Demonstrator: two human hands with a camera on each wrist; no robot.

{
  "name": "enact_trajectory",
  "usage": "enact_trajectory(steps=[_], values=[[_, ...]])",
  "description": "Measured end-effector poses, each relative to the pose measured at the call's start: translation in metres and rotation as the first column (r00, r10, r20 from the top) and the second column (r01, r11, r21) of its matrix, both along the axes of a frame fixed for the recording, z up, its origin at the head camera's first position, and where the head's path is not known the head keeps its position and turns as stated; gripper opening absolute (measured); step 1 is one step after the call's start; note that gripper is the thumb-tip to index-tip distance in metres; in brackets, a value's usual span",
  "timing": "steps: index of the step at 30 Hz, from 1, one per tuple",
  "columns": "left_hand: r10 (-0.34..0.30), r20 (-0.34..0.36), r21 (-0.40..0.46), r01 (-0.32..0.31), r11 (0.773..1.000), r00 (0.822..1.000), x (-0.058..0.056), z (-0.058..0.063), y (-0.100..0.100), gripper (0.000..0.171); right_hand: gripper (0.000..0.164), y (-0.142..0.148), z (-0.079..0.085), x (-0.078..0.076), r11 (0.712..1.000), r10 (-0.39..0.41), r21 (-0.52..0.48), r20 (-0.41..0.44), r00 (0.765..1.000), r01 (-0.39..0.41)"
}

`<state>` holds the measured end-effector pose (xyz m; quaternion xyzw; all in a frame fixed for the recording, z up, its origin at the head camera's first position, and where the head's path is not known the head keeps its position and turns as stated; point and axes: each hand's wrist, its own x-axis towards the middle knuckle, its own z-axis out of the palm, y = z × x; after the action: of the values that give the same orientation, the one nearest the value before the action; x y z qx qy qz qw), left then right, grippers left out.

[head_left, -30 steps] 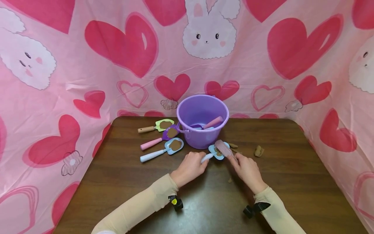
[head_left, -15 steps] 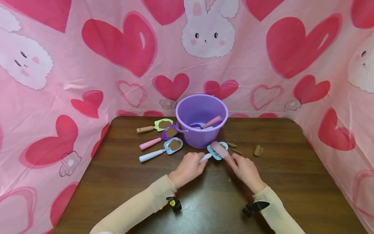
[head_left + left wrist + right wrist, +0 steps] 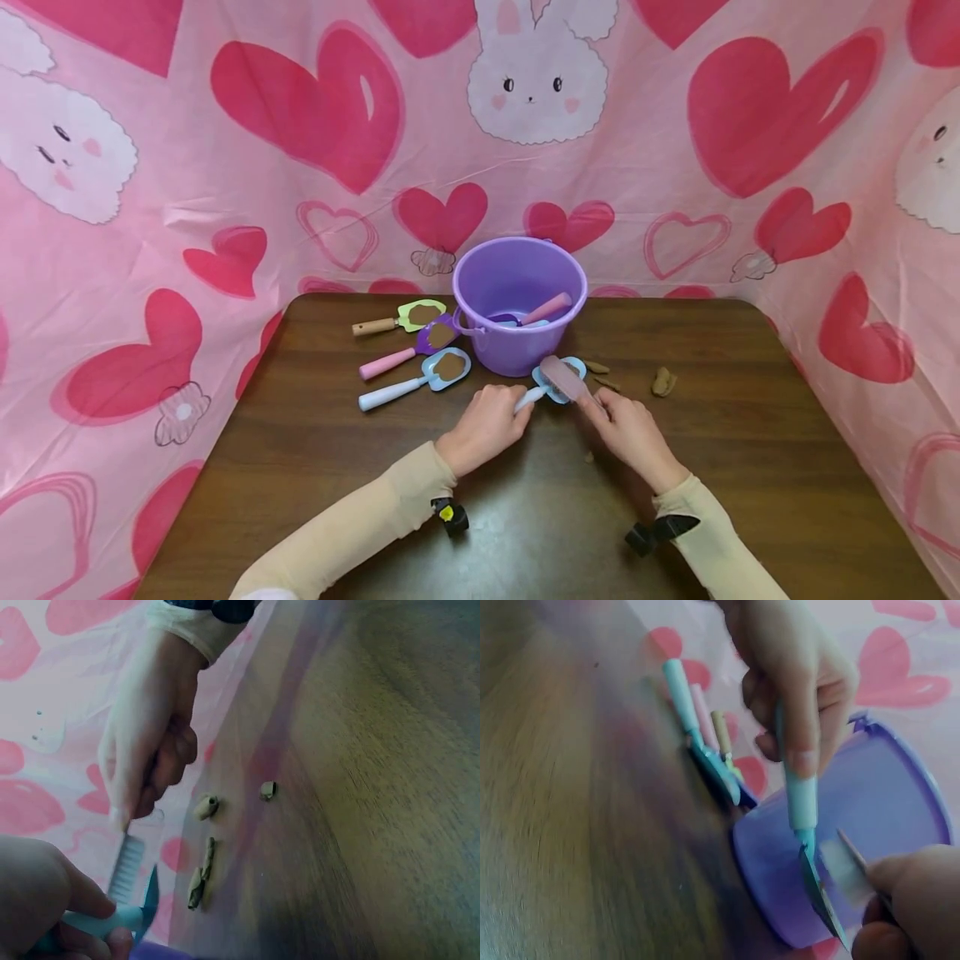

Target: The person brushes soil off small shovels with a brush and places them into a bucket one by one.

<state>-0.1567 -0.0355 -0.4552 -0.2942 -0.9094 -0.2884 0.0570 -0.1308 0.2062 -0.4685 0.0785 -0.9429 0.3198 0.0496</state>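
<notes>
My left hand grips the pale handle of a small light blue trowel. The trowel's blade is held up beside the bucket. My right hand holds a pinkish brush by its handle, most of which the fingers hide. From the left wrist view, the short pale bristles face the trowel. Seen from above, the brush lies across the blade and covers its middle. Whether bristles and blade touch is hard to tell. Some brown matter shows at the blade.
A purple bucket stands behind the hands, with a pink-handled tool inside. Left of it lie a green trowel, a purple trowel and a blue trowel, with brown patches. Brown lumps and strips lie at right.
The brush has shifted a little to the left across the trowel's blade, and its tilt has changed. Both hands keep their grips, and the left hand stays nearly in place.
</notes>
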Motion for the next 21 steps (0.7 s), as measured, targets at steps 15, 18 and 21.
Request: enact_trajectory(steps=[15, 18, 21], values=[[-0.053, 0.012, 0.05, 0.052, 0.997, 0.999, 0.0021, 0.0031, -0.003, 0.017, 0.029, 0.0093, -0.0007, 0.0031, 0.996, -0.035, 0.076, -0.02, 0.999, 0.037], [-0.048, 0.006, 0.057, 0.047, 0.997, 0.999, 0.002, 0.0042, -0.0022, 0.016, 0.028, 0.0087, -0.001, 0.0033, 0.996, -0.058, 0.059, -0.028, 0.998, 0.06], [-0.035, -0.007, 0.054, 0.035, 0.998, 0.999, 0.0021, 0.0027, -0.0017, 0.017, 0.029, 0.0074, -0.001, 0.0032, 0.997, -0.072, 0.032, -0.032, 0.997, 0.073]])
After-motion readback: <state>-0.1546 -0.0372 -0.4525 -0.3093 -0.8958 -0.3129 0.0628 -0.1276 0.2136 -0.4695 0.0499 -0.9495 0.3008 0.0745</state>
